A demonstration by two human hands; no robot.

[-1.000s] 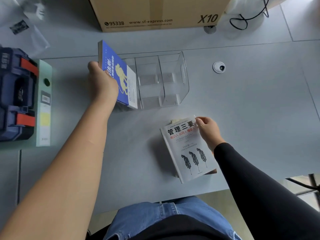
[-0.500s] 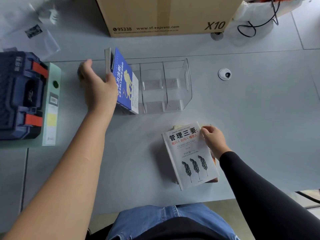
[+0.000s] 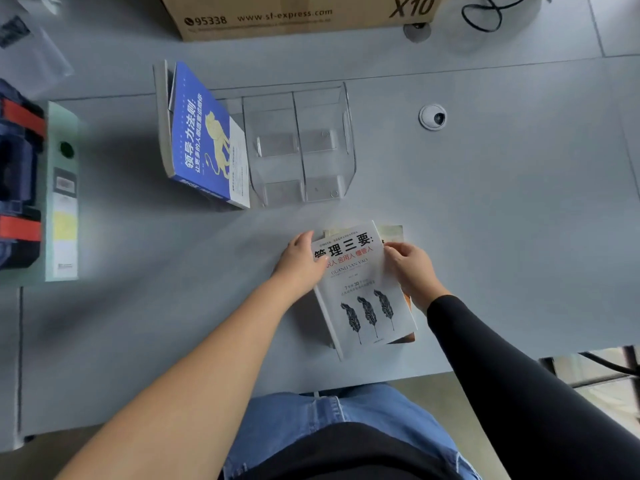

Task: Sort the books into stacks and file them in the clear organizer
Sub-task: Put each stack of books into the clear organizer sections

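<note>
Book [image 3: 367, 306], glossy white rectangle, held between left hand [image 3: 300, 265] and right hand [image 3: 412, 271].

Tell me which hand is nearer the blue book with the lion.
Left. The left hand grips the white book's left edge, below and right of the blue book; the right hand holds its right edge, farther away.

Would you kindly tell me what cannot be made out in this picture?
Head view:
Books under the white book: covers and number hidden by it.
Behind the blue book in the clear organizer: only a grey edge shows; what it belongs to is unclear.
Cardboard box: cut off by the top edge.
Dark blue case: cut off by the left edge.
</note>
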